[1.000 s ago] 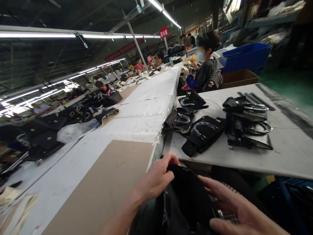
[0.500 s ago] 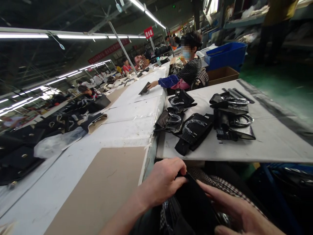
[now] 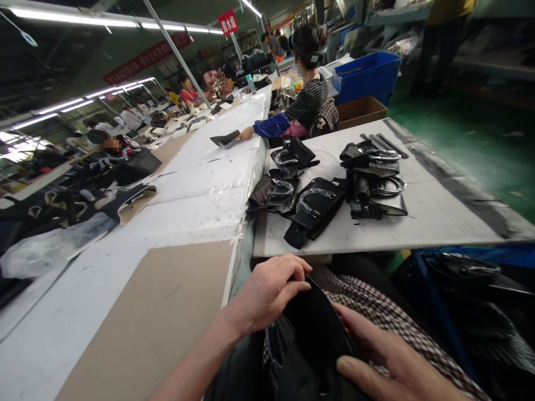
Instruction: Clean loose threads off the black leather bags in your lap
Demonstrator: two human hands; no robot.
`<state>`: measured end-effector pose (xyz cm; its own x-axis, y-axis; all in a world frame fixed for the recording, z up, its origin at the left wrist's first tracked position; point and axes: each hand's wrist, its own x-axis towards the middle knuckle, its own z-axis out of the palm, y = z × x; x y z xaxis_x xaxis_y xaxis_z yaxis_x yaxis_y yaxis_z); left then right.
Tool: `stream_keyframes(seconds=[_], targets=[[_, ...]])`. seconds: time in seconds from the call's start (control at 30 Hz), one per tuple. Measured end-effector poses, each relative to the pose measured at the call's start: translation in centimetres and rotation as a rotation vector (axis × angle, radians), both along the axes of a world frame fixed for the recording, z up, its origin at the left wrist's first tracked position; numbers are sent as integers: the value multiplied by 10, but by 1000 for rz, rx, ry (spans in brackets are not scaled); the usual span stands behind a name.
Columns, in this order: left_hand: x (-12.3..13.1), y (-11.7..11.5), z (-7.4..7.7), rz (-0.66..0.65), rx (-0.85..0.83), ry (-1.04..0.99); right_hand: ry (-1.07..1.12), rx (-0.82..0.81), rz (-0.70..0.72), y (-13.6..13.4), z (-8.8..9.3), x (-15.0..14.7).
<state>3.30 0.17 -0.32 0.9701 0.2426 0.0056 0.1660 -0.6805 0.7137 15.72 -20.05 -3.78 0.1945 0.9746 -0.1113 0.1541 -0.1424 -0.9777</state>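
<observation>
A black handbag (image 3: pixel 316 323) lies across my lap, over a checked cloth, its upper edge toward my hands. My left hand (image 3: pixel 271 289) pinches that edge at the far end, thumb against curled fingers. On the near side, my right hand (image 3: pixel 384 353) holds the bag's other edge between thumb and fingers. Plastic wrapping shows along the bag's left side. The lower part of the bag runs out of the picture. Past my hands, several black bags with plastic-wrapped handles (image 3: pixel 315 203) lie on the white side table (image 3: pixel 434 217).
A long white worktable (image 3: pixel 200 214) with a brown board (image 3: pixel 159 306) runs along my left. Dark bags and a clear plastic sheet (image 3: pixel 58 245) lie there. A co-worker in a striped top (image 3: pixel 309 103) holds a dark piece. A blue bin (image 3: pixel 443 317) stands at my right.
The view has swung, shifting the tables left and up. Both hands keep hold of the bag, whose opening shows wider now. The co-worker's dark piece has tilted and the head turned.
</observation>
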Motion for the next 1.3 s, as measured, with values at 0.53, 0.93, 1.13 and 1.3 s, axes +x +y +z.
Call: stream_keyframes(seconds=[0.53,0.93,1.13,1.3], targets=[[-3,-20,-20,219,94,-93,-538,315,-198,-9,-41,-8],[4,-22,-24,259,153,-100,-546,265,63,-5,-20,5],[7,-25,-21,261,155,-108,-478,187,81,3,-9,11],[7,-27,-20,261,151,-103,-584,201,-58,21,-21,10]])
